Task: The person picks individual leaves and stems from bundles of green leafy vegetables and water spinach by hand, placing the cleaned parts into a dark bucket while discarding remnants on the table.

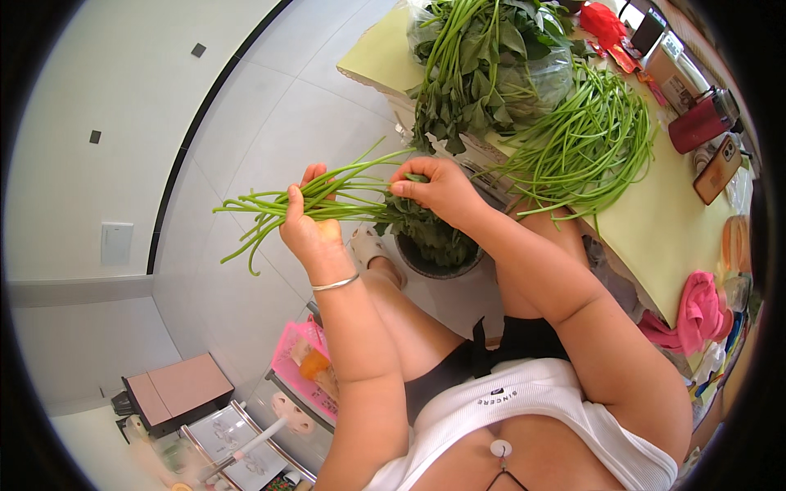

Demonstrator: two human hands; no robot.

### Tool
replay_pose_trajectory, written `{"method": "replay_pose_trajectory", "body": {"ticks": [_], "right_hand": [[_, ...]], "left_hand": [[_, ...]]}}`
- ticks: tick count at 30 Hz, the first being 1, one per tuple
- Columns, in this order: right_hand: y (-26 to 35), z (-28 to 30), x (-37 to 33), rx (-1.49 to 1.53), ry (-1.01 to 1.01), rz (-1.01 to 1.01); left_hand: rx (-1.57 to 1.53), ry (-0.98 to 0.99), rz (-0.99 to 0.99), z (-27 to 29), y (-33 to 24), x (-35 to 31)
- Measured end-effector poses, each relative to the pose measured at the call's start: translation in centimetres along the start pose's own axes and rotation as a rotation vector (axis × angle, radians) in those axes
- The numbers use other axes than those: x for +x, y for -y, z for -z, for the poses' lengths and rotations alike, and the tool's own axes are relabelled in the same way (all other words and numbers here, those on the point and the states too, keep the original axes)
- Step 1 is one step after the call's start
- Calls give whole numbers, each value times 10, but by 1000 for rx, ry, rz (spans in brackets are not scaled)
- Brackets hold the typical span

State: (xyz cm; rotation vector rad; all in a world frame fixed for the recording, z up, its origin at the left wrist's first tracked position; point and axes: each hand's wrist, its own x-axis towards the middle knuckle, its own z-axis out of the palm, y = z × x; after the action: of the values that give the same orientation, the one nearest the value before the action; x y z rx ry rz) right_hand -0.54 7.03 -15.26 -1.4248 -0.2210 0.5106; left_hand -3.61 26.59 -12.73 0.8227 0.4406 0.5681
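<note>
My left hand [309, 233] is closed around a loose bunch of long green vegetable stems [356, 196], held level above the floor. To its right, my right hand [440, 190] pinches at the leafy end of the bunch, thumb and forefinger together, with a dark green leaf [417, 177] showing by the fingers. Just below that hand, a dark round bin [446, 272] holds torn leaves [430, 231]. Whether some of these leaves still hang from the bunch I cannot tell.
A yellow-covered table [634, 233] on the right bears a heap of bare stems [594, 139] and leafy greens [483, 74] in clear plastic. A dark red flask [704, 123], a phone [718, 170] and a pink cloth [696, 307] lie along its far side. A pink basket [299, 356] stands at lower left.
</note>
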Motion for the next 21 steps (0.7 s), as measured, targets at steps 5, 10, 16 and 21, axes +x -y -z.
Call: {"method": "replay_pose_trajectory", "body": {"ticks": [5,10,16,21], "right_hand": [[-2,0,2,-225,-50,210],[-2,-4,-3,470,-14,142],[8,21,-6,280,-13,137],[-11,-24,1,-395,-205,376]], "left_hand": [[-4,9,25,5,-1,3],[-92,-126,119,8,-1,10],[-184,-139,36,24,-15,17],[-170,-142,112,16,-5,8]]}}
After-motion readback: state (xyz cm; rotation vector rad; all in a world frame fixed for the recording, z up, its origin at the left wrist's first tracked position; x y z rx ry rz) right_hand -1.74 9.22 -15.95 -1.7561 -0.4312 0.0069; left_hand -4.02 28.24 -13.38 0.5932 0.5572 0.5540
